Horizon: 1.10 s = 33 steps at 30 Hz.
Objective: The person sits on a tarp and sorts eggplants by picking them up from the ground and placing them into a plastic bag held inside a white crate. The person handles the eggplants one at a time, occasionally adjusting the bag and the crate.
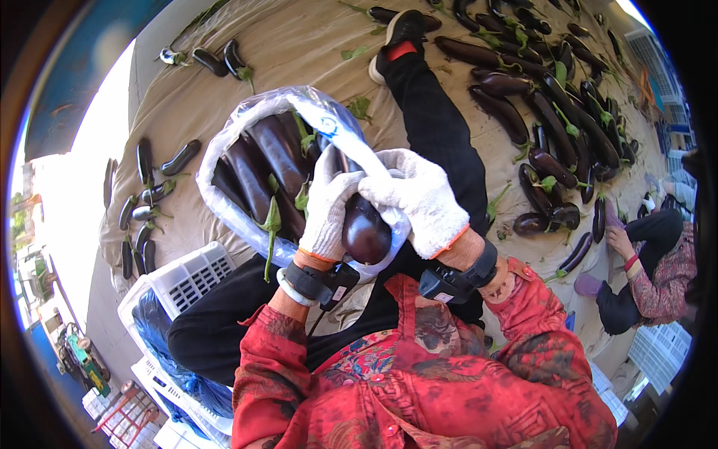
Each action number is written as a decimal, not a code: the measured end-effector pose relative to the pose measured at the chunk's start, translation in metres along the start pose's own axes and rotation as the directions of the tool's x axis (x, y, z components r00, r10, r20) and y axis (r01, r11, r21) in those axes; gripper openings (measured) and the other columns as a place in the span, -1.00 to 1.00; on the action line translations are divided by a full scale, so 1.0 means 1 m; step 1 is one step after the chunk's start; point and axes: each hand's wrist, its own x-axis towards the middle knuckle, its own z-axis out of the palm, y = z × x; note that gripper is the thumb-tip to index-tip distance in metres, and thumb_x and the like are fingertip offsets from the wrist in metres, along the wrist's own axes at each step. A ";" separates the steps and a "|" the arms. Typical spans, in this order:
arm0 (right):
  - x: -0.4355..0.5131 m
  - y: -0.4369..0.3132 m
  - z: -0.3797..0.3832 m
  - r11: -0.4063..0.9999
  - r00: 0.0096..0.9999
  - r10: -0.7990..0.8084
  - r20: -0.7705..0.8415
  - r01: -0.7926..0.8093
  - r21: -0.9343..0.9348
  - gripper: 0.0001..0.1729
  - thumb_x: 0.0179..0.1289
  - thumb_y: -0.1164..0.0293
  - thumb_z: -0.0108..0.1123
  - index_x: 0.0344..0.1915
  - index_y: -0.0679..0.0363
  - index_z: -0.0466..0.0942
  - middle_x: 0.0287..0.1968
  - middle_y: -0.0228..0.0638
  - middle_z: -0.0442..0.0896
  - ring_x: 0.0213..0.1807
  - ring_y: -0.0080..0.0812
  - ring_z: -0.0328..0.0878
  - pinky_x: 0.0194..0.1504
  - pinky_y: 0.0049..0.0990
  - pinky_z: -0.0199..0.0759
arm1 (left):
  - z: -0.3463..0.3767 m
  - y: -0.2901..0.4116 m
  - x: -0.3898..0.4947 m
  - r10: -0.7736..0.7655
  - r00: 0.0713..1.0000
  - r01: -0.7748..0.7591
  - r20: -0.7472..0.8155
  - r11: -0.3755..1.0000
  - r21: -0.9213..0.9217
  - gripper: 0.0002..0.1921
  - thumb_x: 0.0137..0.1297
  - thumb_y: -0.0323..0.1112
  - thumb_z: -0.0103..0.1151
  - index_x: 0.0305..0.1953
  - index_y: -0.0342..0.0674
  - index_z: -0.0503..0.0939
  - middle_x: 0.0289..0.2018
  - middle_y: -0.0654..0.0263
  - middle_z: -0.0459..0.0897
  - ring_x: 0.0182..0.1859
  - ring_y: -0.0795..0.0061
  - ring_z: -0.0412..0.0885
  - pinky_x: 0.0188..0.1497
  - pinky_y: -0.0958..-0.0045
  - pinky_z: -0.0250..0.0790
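Before me stands a clear plastic bag point(216, 210) with a rolled rim, filled with several dark purple eggplants point(247, 179) lying side by side, some with green stems. At its near side, one more eggplant point(366, 233) points its rounded end towards me. My left hand point(332, 207), in a white knit glove, is closed around that eggplant from the left. Against its right side lies my right hand point(418, 199), gloved the same way, with its fingers pinching the bag's rim; the fingertips of the two hands meet above the eggplant.
A large pile of eggplants point(561, 112) covers the cloth point(314, 56) at the right; smaller groups lie at the left. A white plastic crate point(193, 278) with blue film stands by my left knee. My outstretched leg point(435, 118) crosses the cloth. Another person point(656, 269) sits at the right.
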 end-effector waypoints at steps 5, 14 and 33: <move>-0.020 0.008 0.010 0.960 0.995 -0.097 -0.020 0.088 -0.267 -0.73 0.13 0.42 0.45 -0.24 0.33 0.60 -0.36 -0.26 0.70 -0.33 -0.56 0.62 -0.29 -0.51 0.52 | -0.029 -0.051 0.002 -0.016 0.999 0.023 -0.037 0.980 0.196 -0.55 0.46 -0.24 0.08 0.27 -0.27 0.32 0.02 0.16 0.60 -0.09 0.33 0.68 -0.09 0.38 0.61; -0.007 -0.001 0.022 0.747 0.934 -0.348 -0.086 0.221 -0.627 -0.63 -0.18 0.27 0.51 -0.37 0.19 0.60 -0.39 -0.20 0.64 -0.16 -0.22 0.60 0.01 -0.31 0.42 | 0.006 -0.045 0.013 -0.057 0.954 -0.300 0.295 -0.136 0.944 -0.72 0.37 -0.23 0.15 -0.08 -0.33 0.60 -0.43 0.18 0.71 -0.37 0.23 0.73 -0.30 0.36 0.60; 0.027 -0.004 -0.487 0.936 0.324 -0.098 -0.941 -0.291 -0.198 -0.68 0.16 0.27 0.39 -0.22 0.30 0.66 -0.28 -0.21 0.68 -0.29 -0.26 0.60 -0.22 -0.26 0.51 | -0.093 0.082 0.107 0.505 0.834 -0.175 0.224 -0.144 0.974 -0.50 0.38 -0.33 0.11 0.32 -0.26 0.40 0.16 0.01 0.56 0.14 0.11 0.58 0.22 0.26 0.38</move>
